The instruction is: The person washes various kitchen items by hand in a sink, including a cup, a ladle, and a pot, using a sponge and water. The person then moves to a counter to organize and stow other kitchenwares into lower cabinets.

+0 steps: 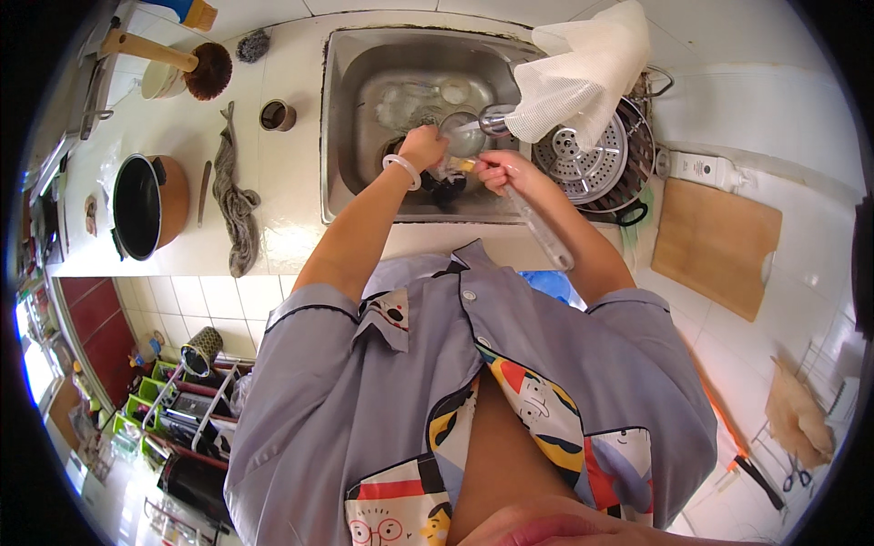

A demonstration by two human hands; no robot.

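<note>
My right hand [505, 170] grips the pale, clear-looking handle [543, 228] of a ladle, whose end points back towards my body. The ladle's round bowl [466, 140] is under the faucet [497, 120], with water running into it. My left hand [423, 147], with a pale bangle on the wrist, is at the bowl's left rim. Its fingertips are partly hidden, so I cannot tell whether it holds anything. Both hands are over a stainless steel sink [351, 102]. Below them are dark objects [445, 190] and, further back, a clear round item [454, 91] in water.
A mesh cloth [587, 65] drapes over the faucet. To the right are a perforated steamer rack [594, 167] in a pot, a pump bottle [707, 170] and a wooden cutting board [717, 246]. The left counter holds a twisted rag [232, 198], a cup [277, 116] and a dark-lined pot [174, 205].
</note>
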